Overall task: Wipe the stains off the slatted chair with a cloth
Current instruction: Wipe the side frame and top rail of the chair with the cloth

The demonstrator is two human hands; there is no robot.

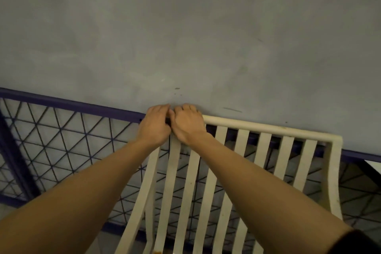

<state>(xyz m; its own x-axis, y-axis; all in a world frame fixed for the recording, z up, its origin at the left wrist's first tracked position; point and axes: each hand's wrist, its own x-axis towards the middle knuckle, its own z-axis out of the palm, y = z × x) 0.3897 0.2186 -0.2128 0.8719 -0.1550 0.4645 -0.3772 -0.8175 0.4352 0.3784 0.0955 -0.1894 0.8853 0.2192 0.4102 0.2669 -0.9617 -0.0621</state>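
The cream slatted chair (268, 128) stands with its backrest toward a fence, its top rail running from the centre to the right. My left hand (153, 125) and my right hand (188, 123) sit side by side on the left corner of that rail, with their fingers curled over its far side. A small dark patch (168, 121) shows between the two hands; I cannot tell whether it is the cloth. Small brownish spots mark the slats (192, 181) lower down.
A purple metal fence (68, 130) with diagonal mesh runs right behind the chair. Beyond it lies a grey concrete surface (185, 27). A pale edge (374, 166) shows at the far right.
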